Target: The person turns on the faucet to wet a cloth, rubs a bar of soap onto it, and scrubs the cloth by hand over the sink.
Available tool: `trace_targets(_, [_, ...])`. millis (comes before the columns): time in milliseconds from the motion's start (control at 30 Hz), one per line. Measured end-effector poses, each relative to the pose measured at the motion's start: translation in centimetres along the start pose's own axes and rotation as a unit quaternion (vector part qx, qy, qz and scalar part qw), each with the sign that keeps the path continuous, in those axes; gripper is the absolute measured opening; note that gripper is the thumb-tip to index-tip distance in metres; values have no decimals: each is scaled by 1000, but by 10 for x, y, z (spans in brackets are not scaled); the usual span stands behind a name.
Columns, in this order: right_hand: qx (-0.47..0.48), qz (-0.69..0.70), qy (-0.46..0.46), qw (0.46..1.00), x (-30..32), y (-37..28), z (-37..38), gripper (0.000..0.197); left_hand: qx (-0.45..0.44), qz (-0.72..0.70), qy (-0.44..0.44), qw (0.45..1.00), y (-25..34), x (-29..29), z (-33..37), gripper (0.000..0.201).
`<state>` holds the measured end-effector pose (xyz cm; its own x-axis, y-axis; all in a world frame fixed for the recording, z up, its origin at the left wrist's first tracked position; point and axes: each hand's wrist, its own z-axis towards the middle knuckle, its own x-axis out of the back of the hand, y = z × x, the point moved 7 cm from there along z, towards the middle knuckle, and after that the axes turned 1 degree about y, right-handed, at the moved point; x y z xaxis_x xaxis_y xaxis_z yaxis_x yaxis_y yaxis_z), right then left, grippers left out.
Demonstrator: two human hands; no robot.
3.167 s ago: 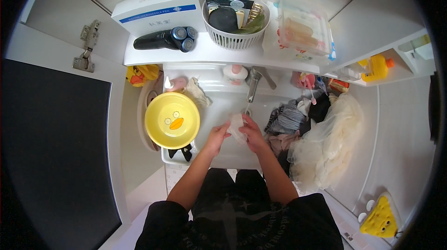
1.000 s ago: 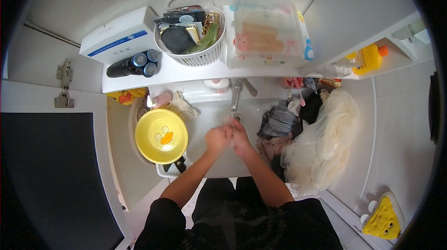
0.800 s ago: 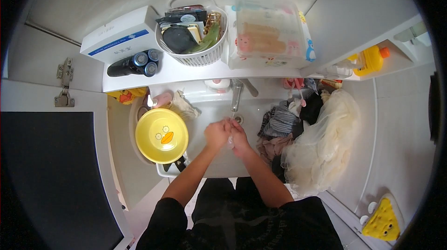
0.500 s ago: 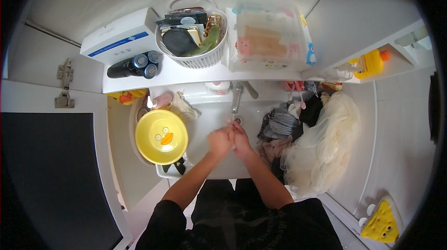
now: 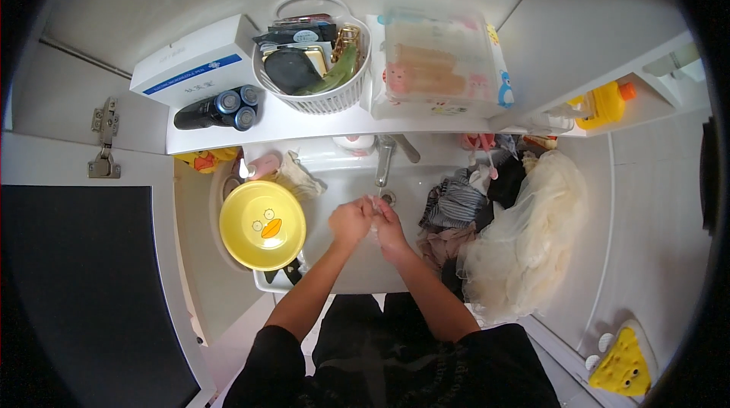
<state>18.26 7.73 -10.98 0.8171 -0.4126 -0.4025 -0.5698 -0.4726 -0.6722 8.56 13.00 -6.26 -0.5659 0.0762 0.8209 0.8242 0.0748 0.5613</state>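
Over the white sink (image 5: 353, 275), both hands are close together just in front of the faucet (image 5: 385, 161). My left hand (image 5: 350, 224) is closed in a fist, knuckles up, its thumb side against the other hand. My right hand (image 5: 389, 231) has its fingers curled inward. Something pale and wet, perhaps water or a small bit of cloth, shows between them; I cannot make out what it is. The drain (image 5: 388, 197) lies right beyond the fingertips.
On the left stands a yellow basin (image 5: 262, 227) with a duck face, near a pink bottle (image 5: 265, 166) and a pale cloth (image 5: 297, 178). Clothes (image 5: 458, 199) and cream tulle (image 5: 525, 248) are heaped right. The shelf above holds a basket (image 5: 327, 96), a shaver (image 5: 217, 109) and a clear box (image 5: 439, 66).
My left hand has shifted slightly left and up and is less blurred. The hands now stand a little further apart, with a pale gap showing between them.
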Motion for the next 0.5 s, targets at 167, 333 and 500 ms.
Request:
trace_targets(167, [-40,43,-13,998,26,17,19,39,-50,-44,-35,997,30,-3,-33,45])
trace_targets(333, [9,-22,16,1000,6,13,2,37,62,-45,-25,997,-12,-11,-9,46])
trace_targets(500, [-63,59,-52,995,12,0,6,31,-44,-16,-36,998,13,-16,-48,42])
